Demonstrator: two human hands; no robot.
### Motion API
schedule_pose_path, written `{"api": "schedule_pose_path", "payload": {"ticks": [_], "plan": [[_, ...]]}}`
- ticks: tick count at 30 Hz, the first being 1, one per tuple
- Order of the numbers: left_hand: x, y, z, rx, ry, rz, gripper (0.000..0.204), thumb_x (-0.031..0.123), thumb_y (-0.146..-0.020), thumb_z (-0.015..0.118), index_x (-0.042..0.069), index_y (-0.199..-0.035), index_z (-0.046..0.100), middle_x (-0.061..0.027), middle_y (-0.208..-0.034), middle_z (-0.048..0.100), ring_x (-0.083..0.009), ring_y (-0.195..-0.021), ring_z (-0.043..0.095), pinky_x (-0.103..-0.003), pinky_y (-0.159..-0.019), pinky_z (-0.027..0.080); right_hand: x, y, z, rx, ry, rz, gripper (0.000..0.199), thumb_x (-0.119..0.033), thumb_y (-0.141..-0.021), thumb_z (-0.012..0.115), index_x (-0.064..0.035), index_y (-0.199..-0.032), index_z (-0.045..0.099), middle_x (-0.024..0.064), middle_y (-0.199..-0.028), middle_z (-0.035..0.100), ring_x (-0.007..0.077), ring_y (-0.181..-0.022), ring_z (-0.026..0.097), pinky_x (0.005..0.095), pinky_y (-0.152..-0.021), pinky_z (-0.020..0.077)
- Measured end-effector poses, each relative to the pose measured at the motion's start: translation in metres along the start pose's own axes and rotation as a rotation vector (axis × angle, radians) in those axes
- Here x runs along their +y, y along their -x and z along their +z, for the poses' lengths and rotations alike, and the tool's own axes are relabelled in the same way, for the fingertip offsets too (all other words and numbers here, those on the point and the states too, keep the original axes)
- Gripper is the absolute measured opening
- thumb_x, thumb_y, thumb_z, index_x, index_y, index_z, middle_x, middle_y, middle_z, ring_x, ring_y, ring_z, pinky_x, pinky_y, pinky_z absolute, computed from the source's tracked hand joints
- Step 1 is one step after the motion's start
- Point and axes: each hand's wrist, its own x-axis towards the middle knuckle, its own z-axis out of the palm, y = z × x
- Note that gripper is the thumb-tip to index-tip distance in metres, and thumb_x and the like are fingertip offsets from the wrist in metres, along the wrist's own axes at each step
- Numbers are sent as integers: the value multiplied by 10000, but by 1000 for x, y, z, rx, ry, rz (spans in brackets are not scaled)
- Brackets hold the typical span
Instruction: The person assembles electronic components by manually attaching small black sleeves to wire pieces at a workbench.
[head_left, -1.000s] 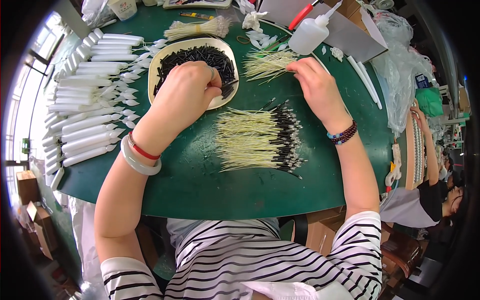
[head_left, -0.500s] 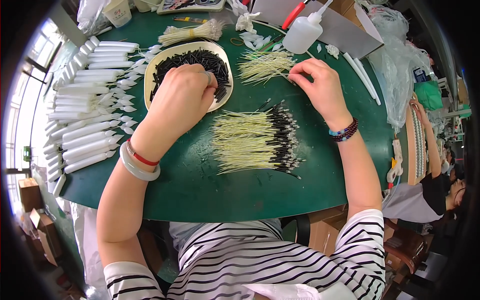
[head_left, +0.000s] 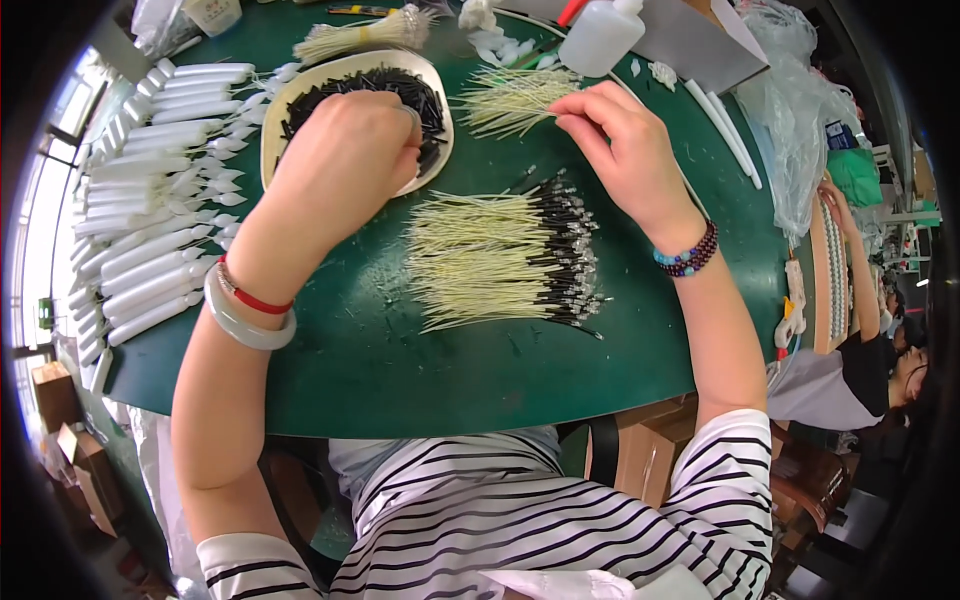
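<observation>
Bowl (head_left: 272, 140) and wires (head_left: 510, 98) now sit higher in our view, at eleven and twelve o'clock. Left hand (head_left: 345, 150) over bowl and right hand (head_left: 625, 140) at wires are apart; their grips we cannot tell. Dropped wrists could scatter the central bundle (head_left: 480, 260).

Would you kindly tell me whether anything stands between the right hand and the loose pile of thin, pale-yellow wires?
Nothing visible does: the right hand's grip is at the right edge of the pale-yellow wires, and the white plastic bottle is beyond them.
</observation>
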Motion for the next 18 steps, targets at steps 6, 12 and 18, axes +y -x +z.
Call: {"api": "schedule_pose_path", "payload": {"ticks": [6,12,18], "plan": [[-11,-4,0,21,-16,19,92,56,-765,577,-23,-812,576,-158,-753,563,-340,-726,569,-385,-668,465,6,-12,5,27,3,-78,108,-120,-833,653,-27,-888,654,94,-818,613,256,-726,609,323,-648,488],[6,2,-26,146,194,-276,116,70,-844,587,-20,-918,589,-75,-786,638,-154,-683,581,-274,-642,452,-7,-13,-6,-1,-43,-38,115,-83,-854,657,-25,-953,666,23,-874,626,107,-716,588,228,-650,468],[34,12,-29,399,552,-104,97,-1,-797,646,6,-892,660,-109,-838,654,-156,-760,630,-255,-717,488,-22,-4,-10,41,104,-199,91,-90,-773,700,-45,-840,657,79,-775,585,246,-694,596,325,-631,489]]}}
